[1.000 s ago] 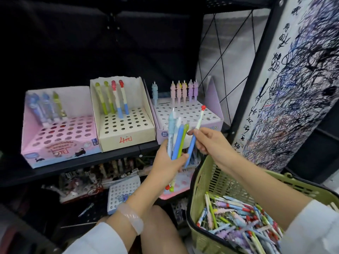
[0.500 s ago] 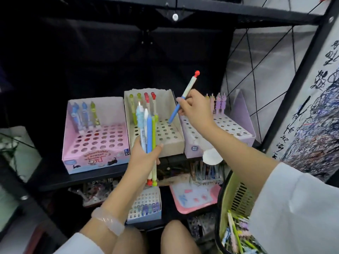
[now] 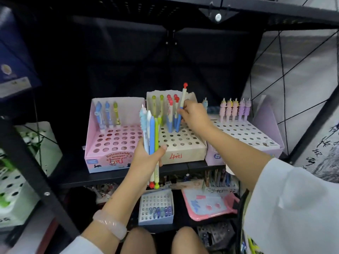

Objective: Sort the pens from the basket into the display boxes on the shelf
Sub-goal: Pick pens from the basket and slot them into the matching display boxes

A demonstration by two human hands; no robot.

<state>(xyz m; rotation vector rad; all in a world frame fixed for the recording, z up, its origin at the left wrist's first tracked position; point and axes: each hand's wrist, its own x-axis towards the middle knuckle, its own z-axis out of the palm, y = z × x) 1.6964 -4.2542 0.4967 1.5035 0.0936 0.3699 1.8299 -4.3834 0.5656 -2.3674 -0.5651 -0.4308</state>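
While the right hand (image 3: pixel 192 116) pinches a red-capped blue pen (image 3: pixel 183 99) upright over the back row of the cream display box (image 3: pixel 183 143), tip near the holes beside the matching pens (image 3: pixel 172 114) already standing there, the left hand (image 3: pixel 148 158) clamps a bundle of spare pens (image 3: pixel 151 136) in a fist just in front of that box's near left corner. Cream box sits mid-shelf (image 3: pixel 117 177) between the pink display box (image 3: pixel 113 143) toward the left edge and the lilac display box (image 3: pixel 244 136) toward the right. Risk, as I judge it: the tip could miss its hole and skid on the card, or the knuckles could knock the neighbouring pens askew, since the row is tight and the hand hides the hole. The bundle sits loose in the left fist; one pen could slip out below. Against half a second back: the pen was tilted and held high between cream and lilac boxes; now it is nearly vertical and lower, at the cream box's back row. Left hand much the same.
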